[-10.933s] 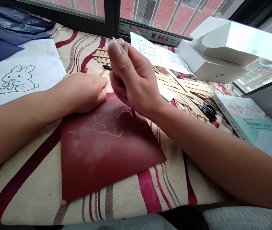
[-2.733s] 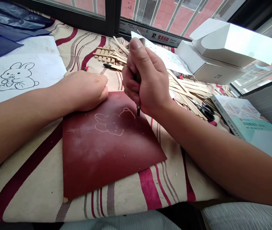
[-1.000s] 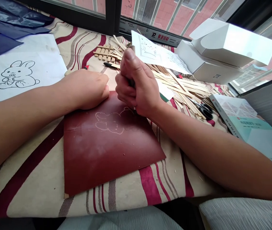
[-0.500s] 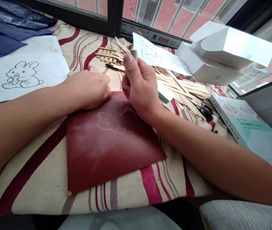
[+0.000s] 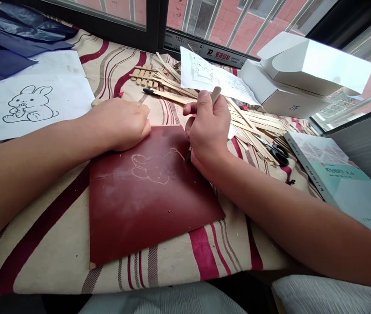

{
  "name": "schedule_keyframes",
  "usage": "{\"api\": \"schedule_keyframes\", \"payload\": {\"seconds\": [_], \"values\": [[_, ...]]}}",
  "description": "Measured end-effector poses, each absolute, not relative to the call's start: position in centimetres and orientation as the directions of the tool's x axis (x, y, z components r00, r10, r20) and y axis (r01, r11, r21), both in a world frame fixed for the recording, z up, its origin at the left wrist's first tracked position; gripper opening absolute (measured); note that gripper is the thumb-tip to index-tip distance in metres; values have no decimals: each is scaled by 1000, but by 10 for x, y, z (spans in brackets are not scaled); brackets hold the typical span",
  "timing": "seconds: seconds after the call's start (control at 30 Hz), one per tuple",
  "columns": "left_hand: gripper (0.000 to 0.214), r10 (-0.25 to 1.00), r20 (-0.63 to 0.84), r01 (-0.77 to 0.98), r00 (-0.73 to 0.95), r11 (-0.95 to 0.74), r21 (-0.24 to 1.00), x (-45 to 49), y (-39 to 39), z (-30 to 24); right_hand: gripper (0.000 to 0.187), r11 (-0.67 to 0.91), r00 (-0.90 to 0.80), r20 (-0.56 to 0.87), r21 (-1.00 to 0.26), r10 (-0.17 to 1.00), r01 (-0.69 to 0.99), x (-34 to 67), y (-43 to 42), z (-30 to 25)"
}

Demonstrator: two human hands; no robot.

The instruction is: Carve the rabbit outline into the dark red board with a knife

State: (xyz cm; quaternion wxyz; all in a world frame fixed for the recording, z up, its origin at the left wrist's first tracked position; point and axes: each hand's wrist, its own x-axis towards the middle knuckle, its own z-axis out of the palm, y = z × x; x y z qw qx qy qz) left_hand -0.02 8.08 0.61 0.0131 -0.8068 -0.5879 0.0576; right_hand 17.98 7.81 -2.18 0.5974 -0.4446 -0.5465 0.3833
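A dark red board (image 5: 152, 218) lies slanted on the cloth, with a pale rabbit outline (image 5: 152, 170) scratched into its surface. My left hand (image 5: 120, 124) is closed at the board's far left edge, gripping it there; its fingertips are mostly hidden. In my closed right hand (image 5: 209, 128) is a carving tool (image 5: 216, 93) with a greyish handle. The handle's end sticks out above the thumb, and the thin metal tip comes out below, touching or just over the board at the right end of the outline. Flat on the left lies a paper (image 5: 70, 91) with a rabbit drawn in black.
Behind my right hand are loose wooden strips (image 5: 253, 126), a printed sheet (image 5: 214, 72) and black-handled scissors (image 5: 279, 153). An open white box (image 5: 296, 98) stands at the window, a book (image 5: 345, 179) to the right. Dark blue plastic (image 5: 25, 28) lies far left.
My right hand has moved right and slightly down, and has turned so the tool's metal tip shows at the board. My left hand has stayed at the board's edge.
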Motion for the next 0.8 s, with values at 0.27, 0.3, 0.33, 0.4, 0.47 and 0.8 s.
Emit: {"api": "schedule_keyframes", "payload": {"seconds": [0.27, 0.3, 0.33, 0.4, 0.47, 0.8], "values": [[46, 945, -93, 925, 312, -325, -196, 0, 81, 9, 44, 86, 117, 55, -955, 992, -283, 172, 64, 2], [45, 947, -105, 923, 304, -320, -216, 1, 80, 11, 45, 133, 86, 112, -949, 990, -286, 171, 63, 4], [43, 947, -117, 919, 300, -320, -232, 1, 79, 12, 45, 175, 53, 167, -943, 984, -282, 171, 61, 5], [39, 946, -127, 911, 299, -323, -257, 0, 76, 17, 45, 225, -23, 238, -942, 971, -249, 171, 60, 7], [35, 944, -121, 900, 308, -331, -286, 0, 72, 21, 47, 238, -95, 260, -950, 961, -201, 172, 58, 8], [56, 938, -3, 929, 346, -343, -138, -8, 83, 11, 57, 373, -82, 405, -891, 910, -259, 161, 60, 4]]}}
